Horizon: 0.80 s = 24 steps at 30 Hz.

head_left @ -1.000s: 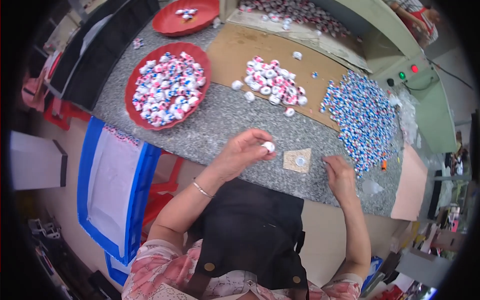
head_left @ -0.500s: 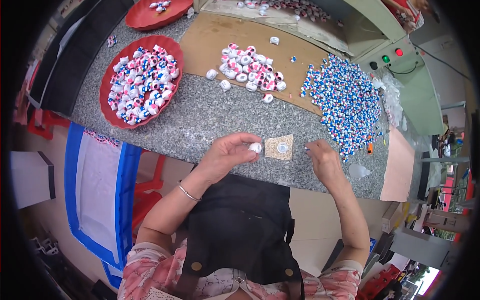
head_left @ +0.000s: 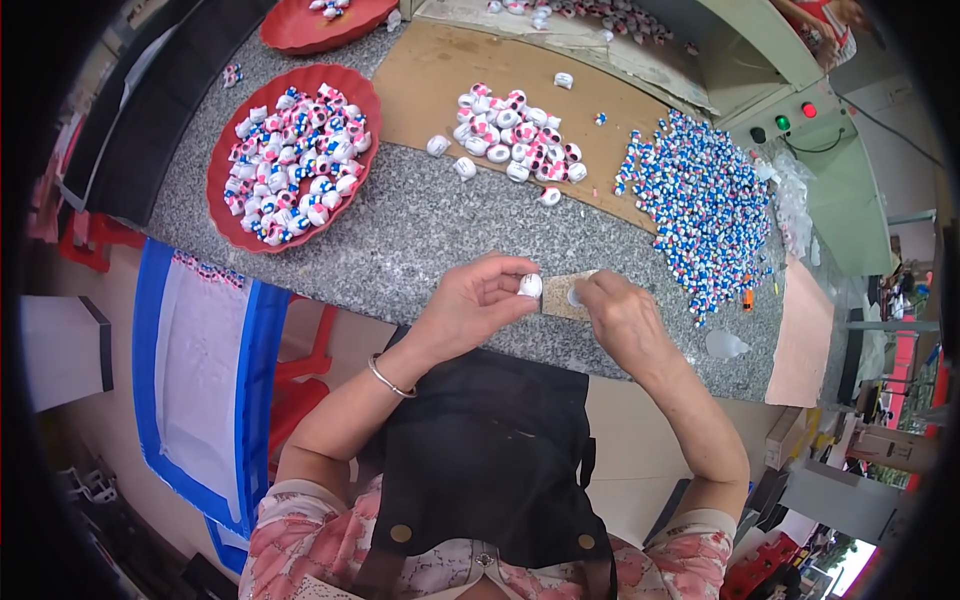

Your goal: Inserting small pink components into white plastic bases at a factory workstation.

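Between the thumb and fingers of my left hand [head_left: 468, 308] is a small round white figurine head [head_left: 531, 287], held just above the counter. My right hand [head_left: 632, 318] is closed in a pinch over a speckled card [head_left: 558, 300] and partly covers the small round dish [head_left: 574, 297] on it. Its fingertips hide the small blue piece seen in them earlier. Beyond my hands, a pile of white and pink figurine heads [head_left: 510, 138] lies on brown cardboard [head_left: 420, 85]. A broad heap of tiny blue-and-white pieces [head_left: 700, 205] spreads to the right.
A red scalloped bowl [head_left: 372, 112] of assembled figurines stands left on the granite counter [head_left: 400, 225], with another red bowl [head_left: 325, 38] behind. A clear squeeze bottle [head_left: 725, 345] lies at right near a pink sheet [head_left: 803, 335]. A green machine [head_left: 840, 190] has lit buttons.
My right hand has moved left from beside the card to over the dish. My left hand still holds the white head near the card. The whole view has shifted slightly.
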### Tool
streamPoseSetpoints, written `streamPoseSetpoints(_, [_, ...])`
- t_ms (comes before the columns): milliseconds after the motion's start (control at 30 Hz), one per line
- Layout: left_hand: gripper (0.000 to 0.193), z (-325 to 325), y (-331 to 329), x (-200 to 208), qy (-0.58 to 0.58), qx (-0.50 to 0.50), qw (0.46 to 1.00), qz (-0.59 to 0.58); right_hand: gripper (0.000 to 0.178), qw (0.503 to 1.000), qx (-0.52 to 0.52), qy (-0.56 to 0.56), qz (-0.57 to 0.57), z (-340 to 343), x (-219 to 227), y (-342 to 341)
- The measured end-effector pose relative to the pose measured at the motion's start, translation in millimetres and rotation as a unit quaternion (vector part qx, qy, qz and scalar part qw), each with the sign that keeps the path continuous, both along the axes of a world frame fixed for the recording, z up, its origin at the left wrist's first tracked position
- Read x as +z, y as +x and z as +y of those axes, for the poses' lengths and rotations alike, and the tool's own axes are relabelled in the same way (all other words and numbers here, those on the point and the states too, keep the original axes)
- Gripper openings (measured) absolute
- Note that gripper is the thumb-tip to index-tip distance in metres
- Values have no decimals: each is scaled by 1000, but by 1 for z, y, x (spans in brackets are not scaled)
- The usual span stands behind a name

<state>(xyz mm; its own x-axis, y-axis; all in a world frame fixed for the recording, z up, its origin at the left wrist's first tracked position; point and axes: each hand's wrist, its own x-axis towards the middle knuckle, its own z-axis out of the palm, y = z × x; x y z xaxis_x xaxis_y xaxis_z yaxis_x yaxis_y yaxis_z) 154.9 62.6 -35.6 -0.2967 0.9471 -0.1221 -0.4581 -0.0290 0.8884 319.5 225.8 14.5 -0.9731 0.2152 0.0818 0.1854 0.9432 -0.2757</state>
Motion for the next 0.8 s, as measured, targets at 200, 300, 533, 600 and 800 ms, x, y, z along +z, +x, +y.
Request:
streamPoseSetpoints(200, [35, -4, 4, -6, -7, 33, 995, 91, 11, 1000, 6, -25, -4, 2, -1, 2])
streamPoseSetpoints(300, [33, -1, 12, -5, -21, 51, 982, 183, 13, 995, -23, -77, 56, 0, -2, 5])
streamPoseSetpoints(533, [33, 14, 31, -12, 72, 86, 951, 287, 15, 791, -261, -546, 89, -16, 2, 18])
streamPoseSetpoints(600, [34, 14, 35, -11, 91, 85, 947, 295, 15, 758, -259, -594, 80, -20, 4, 21])
streamPoseSetpoints(800, [31, 8, 22, 8, 105, -49, 965, 237, 14, 839, -195, -500, 89, -29, 19, 26])
